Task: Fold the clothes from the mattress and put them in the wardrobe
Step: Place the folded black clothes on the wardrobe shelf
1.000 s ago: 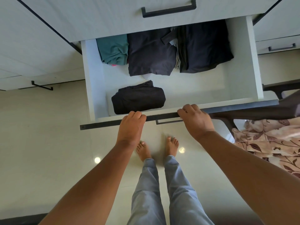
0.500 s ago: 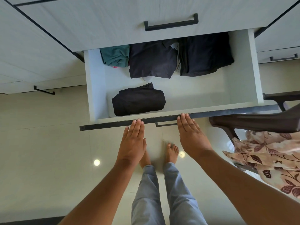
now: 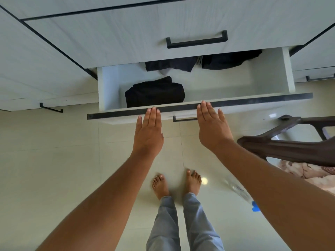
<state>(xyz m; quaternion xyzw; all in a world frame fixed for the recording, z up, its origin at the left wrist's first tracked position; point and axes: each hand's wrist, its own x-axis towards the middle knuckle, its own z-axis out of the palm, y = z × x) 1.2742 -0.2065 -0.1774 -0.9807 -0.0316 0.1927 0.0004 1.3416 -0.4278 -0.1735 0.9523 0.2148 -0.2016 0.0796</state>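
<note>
Your left hand and right hand, fingers now straight and close together, push the drawer half shut; clothes stowed, this load looks done

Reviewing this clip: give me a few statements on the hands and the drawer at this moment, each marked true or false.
1. The left hand and the right hand lie with straight fingers against the drawer front. True.
2. Both hands hold a garment. False: they hold nothing.
3. A folded black garment lies in the front left part of the open drawer. True.
4. The drawer above is pulled out too. False: the upper drawer is shut.
5. The person wears shoes. False: the feet are bare.
</note>
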